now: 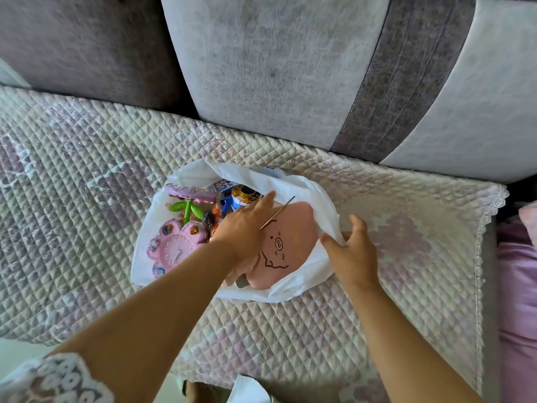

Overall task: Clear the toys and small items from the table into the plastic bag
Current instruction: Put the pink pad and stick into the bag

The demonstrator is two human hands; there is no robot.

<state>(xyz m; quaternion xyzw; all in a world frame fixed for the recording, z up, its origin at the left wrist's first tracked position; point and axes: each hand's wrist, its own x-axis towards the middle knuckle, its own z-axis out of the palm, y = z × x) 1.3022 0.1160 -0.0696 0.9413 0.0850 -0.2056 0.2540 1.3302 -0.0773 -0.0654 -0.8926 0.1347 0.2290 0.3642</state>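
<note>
Toys (perhaps clock) inside plastic bag

Just one view here, from the head-worn cam. It looked steeply down and forward over a quilted sofa seat, with the back cushions filling the top of frame, so it faced the sofa's back edge. It sat pretty close: both forearms reached in from the bottom edge toward the white plastic bag mid-frame. Wide-angle bending showed along the seat's edges.
</note>
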